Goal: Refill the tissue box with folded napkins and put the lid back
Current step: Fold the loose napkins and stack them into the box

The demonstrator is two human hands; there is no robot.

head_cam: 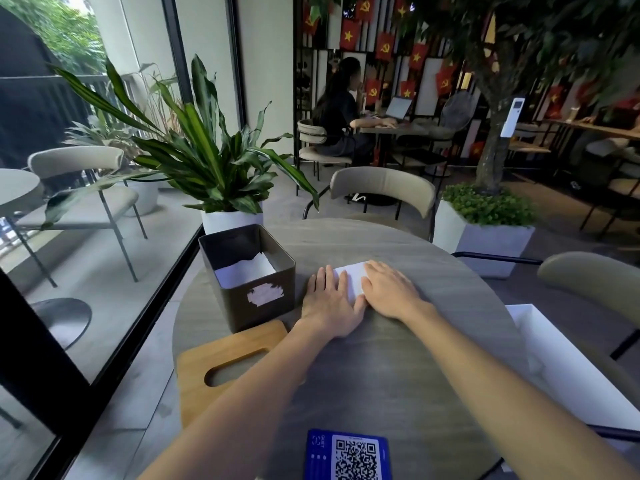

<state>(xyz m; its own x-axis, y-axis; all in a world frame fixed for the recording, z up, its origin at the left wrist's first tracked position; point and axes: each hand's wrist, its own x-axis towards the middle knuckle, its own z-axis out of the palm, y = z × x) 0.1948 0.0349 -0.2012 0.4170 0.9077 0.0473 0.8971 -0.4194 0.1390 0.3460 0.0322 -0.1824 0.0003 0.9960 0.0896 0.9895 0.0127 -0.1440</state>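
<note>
A dark square tissue box (263, 303) stands open at the table's left, with white napkins (244, 271) lying inside. Its wooden lid (221, 355), with an oval slot, lies flat on the table in front of the box, partly under my left forearm. A white napkin (353, 277) lies on the table to the right of the box. My left hand (330, 306) and my right hand (391, 291) both press flat on it, fingers spread, and cover most of it.
The round grey table (381, 375) carries a blue QR-code stand (349, 455) at its near edge. A white bag or box (568, 358) sits on the chair to the right. A potted plant (214, 168) stands beyond the box. A person sits at a far table.
</note>
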